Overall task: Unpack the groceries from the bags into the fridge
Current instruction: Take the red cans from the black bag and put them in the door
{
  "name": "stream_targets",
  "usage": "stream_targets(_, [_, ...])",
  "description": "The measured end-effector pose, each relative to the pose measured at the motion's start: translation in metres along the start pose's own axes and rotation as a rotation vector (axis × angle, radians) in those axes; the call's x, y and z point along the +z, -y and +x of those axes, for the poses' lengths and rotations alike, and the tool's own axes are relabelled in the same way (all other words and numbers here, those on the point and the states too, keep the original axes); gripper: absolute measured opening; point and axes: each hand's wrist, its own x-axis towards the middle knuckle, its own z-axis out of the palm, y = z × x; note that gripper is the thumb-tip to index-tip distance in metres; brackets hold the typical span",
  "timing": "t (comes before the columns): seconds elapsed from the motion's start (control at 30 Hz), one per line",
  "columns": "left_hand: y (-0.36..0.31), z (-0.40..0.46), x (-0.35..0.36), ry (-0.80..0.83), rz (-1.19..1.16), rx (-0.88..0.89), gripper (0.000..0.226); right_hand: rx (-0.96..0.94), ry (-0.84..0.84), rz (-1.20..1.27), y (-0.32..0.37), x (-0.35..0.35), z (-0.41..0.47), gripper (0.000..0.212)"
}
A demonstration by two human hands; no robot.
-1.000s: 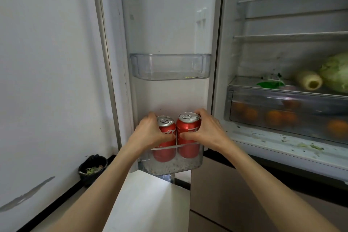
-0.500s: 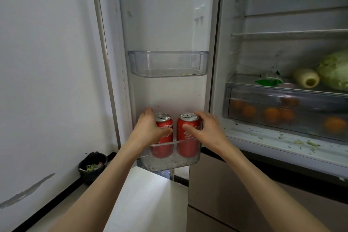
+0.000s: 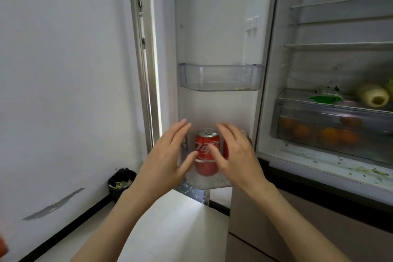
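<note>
Both hands hung spread and empty in front of the lower door bin (image 3: pixel 209 182), the left hand (image 3: pixel 168 159) and right hand (image 3: pixel 235 155) gripping nothing. One red can (image 3: pixel 206 151) stood upright in the bin; a second can (image 3: pixel 225 151) to its right was mostly hidden. A careless brush by the nearby fingers could tip either can.

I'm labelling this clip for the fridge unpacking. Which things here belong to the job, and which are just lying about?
Belonging to the job:
- red can standing in the lower door bin
- second can, mostly hidden by the right hand
- left hand, open
- oranges in the drawer

Just lying about:
- black waste bin on the floor
- empty upper door bin
</note>
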Motion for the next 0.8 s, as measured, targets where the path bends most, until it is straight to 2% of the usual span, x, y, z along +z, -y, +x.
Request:
stream_targets(0.1, [0.036,-0.031,-0.03,-0.04,0.156,-0.01,0.059,-0.136,-0.019,-0.015,0.045,0.023,-0.002,0.061])
stream_targets(0.3, [0.114,-0.136,-0.114,0.021,0.401,-0.258,0.059,-0.28,0.123,0.02,0.163,0.101,-0.025,0.065])
stream_targets(0.57, [0.204,-0.333,-0.225,0.124,0.518,-0.615,0.063,-0.419,0.391,0.165,0.347,0.233,-0.105,0.067])
stream_targets(0.8, [0.245,-0.49,-0.271,0.133,0.524,-1.026,0.057,-0.54,0.615,0.285,0.472,0.329,-0.177,0.062])
